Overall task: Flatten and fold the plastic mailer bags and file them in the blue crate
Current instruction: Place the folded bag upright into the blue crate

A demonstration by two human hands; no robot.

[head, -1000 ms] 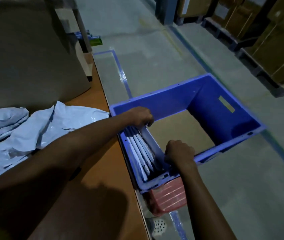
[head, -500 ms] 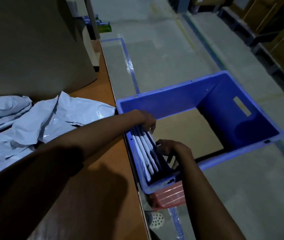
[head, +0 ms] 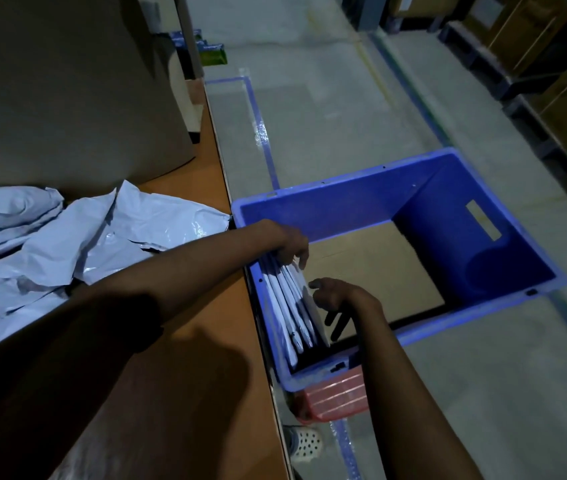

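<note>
The blue crate (head: 344, 183) stands right beside the table's right edge. Several folded white mailer bags (head: 289, 306) stand on edge in a row against the crate's left wall. My left hand (head: 290, 245) reaches across from the table, its fingers curled over the far end of that row. My right hand (head: 335, 299) is inside the crate beside the row, fingers loose and pointing down, touching the outermost bag. A heap of crumpled, unfolded grey-white mailer bags (head: 67, 244) lies on the table at left.
The orange table (head: 188, 393) runs along the left, with a large cardboard box (head: 67, 98) at its back. Brown cardboard (head: 372, 271) lines the crate's floor. A red crate (head: 337, 396) sits under the blue one. Pallets with cartons (head: 552, 81) line the far right of the concrete floor.
My right hand left the crate's near rim, moved inside against the filed bags, and its fingers uncurled. My left hand stayed on the row's far end. The camera shifted closer.
</note>
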